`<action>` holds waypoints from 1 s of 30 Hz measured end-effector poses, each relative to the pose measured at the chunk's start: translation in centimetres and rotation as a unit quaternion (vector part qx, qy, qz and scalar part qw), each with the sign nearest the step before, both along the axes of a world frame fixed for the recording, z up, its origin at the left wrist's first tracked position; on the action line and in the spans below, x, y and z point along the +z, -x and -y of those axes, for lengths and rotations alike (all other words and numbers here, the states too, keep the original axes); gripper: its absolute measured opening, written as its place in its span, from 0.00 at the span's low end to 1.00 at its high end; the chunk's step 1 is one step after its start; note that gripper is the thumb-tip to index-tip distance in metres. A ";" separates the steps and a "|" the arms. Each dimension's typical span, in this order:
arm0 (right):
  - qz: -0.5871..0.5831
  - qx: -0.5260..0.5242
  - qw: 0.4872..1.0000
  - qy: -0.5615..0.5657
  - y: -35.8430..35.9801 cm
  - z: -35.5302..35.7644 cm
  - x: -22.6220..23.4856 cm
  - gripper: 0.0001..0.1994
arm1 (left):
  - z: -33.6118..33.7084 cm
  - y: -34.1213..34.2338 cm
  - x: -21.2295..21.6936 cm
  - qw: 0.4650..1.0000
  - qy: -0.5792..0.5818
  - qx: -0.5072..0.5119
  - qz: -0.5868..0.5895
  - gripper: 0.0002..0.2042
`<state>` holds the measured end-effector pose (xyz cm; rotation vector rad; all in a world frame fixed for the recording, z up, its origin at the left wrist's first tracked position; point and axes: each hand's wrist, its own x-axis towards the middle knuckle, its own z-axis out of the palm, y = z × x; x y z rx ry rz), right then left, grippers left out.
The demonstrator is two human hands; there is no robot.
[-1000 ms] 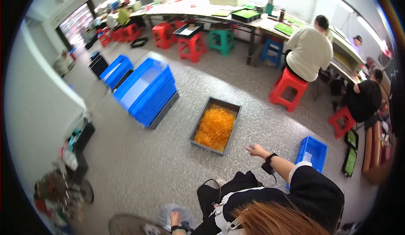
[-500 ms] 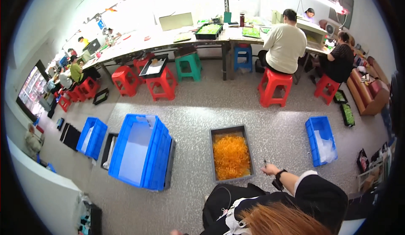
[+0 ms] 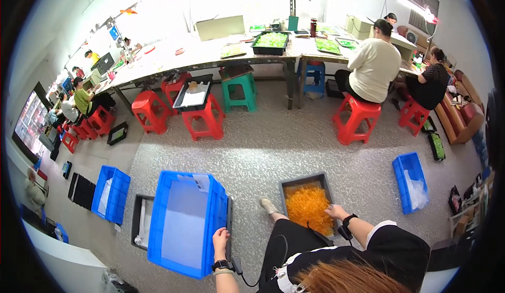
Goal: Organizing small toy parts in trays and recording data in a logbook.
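A grey tray (image 3: 329,188) full of orange, translucent small pieces (image 3: 307,203) is on the floor in front of me. My right hand (image 3: 334,212) is at its right rim, over the edge of the orange pieces. Its fingers are bent together; what they hold is hidden. My left hand (image 3: 221,239) is raised beside the right wall of a big blue crate (image 3: 216,214), its fingers curled in with nothing seen in them. That crate stands on a grey one and has a whitish, flat inside. My foot (image 3: 268,205) is left of the tray.
Smaller blue crates with clear plastic bags stand left (image 3: 112,198) and right (image 3: 410,185). A dark tray (image 3: 138,224) lies by the big crate. Ahead are red stools (image 3: 204,119), a green stool (image 3: 239,90) and a long worktable (image 3: 194,57) with seated people (image 3: 374,64).
My left hand has risen from the lower edge to the big crate's side. The right hand has come to the tray rim. My view has shifted, and my foot now shows left of the tray.
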<state>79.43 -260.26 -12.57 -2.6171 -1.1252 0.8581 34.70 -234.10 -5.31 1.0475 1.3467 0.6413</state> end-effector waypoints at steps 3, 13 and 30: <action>-0.062 0.013 0.996 -0.068 0.2 -13.6 6.2 0.20 | -8.1 2.0 -5.0 0.998 0.048 0.021 -0.034 0.09; -0.204 -0.014 0.979 -0.014 -6.6 -49.1 9.5 0.21 | -20.6 7.1 -15.1 0.954 0.197 0.222 -0.043 0.09; -0.123 0.121 0.984 0.045 -7.2 -90.6 8.1 0.20 | -67.6 4.6 -2.1 0.989 0.007 0.140 -0.036 0.19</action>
